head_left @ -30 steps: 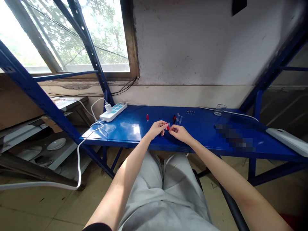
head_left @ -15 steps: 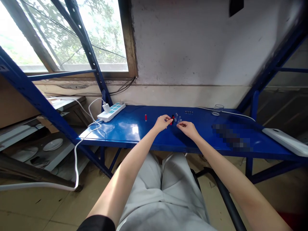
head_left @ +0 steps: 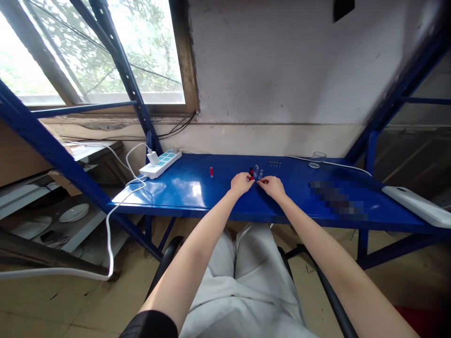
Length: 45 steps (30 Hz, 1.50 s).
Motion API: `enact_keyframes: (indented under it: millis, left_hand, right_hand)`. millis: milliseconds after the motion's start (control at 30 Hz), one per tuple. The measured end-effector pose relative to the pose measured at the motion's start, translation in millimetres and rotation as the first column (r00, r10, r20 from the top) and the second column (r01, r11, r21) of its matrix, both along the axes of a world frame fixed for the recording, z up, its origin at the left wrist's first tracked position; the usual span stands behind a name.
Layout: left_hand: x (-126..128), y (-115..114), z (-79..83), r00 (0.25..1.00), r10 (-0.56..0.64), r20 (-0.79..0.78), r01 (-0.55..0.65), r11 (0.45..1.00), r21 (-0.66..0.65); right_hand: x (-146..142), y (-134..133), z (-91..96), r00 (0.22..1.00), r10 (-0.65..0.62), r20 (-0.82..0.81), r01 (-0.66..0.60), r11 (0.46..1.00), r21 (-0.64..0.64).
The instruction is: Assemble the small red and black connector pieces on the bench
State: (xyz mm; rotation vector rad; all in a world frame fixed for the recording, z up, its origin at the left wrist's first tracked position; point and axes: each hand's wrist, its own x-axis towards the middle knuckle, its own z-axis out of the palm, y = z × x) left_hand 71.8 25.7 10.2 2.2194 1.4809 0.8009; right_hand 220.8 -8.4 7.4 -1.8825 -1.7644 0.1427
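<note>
One red piece [head_left: 251,178] is pinched in left hand [head_left: 242,183], now brought nearer right hand [head_left: 273,186] by the tubes [head_left: 257,170]; right's grip can't be told.

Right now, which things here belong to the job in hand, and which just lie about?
Likely in use:
small red piece in the left hand
small clear tubes
small red cylinder

Seemingly lying about:
white rectangular power strip
clear round cup
long white slab
</note>
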Motion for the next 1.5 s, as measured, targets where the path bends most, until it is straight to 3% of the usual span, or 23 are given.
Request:
enact_keyframes:
  millis: [233, 467, 700, 1200, 1367, 1433, 1500]
  left_hand:
    - [-0.8, 4.1, -8.9, 1.000, 0.003, -0.002, -0.003, 1.000, 0.014]
    - [3.9, 4.4, -6.9, 0.997, 0.071, 0.038, -0.070, 0.997, -0.023]
    - [5.7, 5.7, -9.0, 0.997, 0.078, -0.026, -0.078, 0.997, -0.022]
    - [3.0, 6.1, -8.4, 0.996, 0.087, 0.007, -0.087, 0.995, -0.058]
    - [-12.8, -0.9, 4.1, 0.997, 0.066, 0.036, -0.062, 0.991, -0.117]
    - [-28.8, -5.3, 16.2, 0.996, 0.066, 0.052, -0.064, 0.997, -0.043]
    - [-49.8, -8.6, 32.2, 0.996, 0.071, 0.044, -0.077, 0.988, 0.135]
  right_hand:
    - [2.3, 5.1, -3.6, 1.000, -0.018, -0.013, 0.018, 1.000, -0.015]
    - [2.6, 7.0, -5.5, 1.000, -0.027, 0.005, 0.027, 1.000, 0.006]
    - [0.1, 4.4, -1.8, 0.999, -0.044, -0.013, 0.044, 0.998, -0.039]
    - [0.2, 7.2, -3.7, 1.000, -0.013, -0.006, 0.013, 1.000, -0.009]
    - [0.3, -0.7, 2.2, 0.995, 0.024, 0.097, -0.019, 0.998, -0.056]
    - [1.7, -7.4, 5.2, 0.987, 0.039, 0.157, -0.030, 0.998, -0.053]
    - [4.6, -14.2, 7.8, 0.980, 0.042, 0.194, -0.034, 0.999, -0.042]
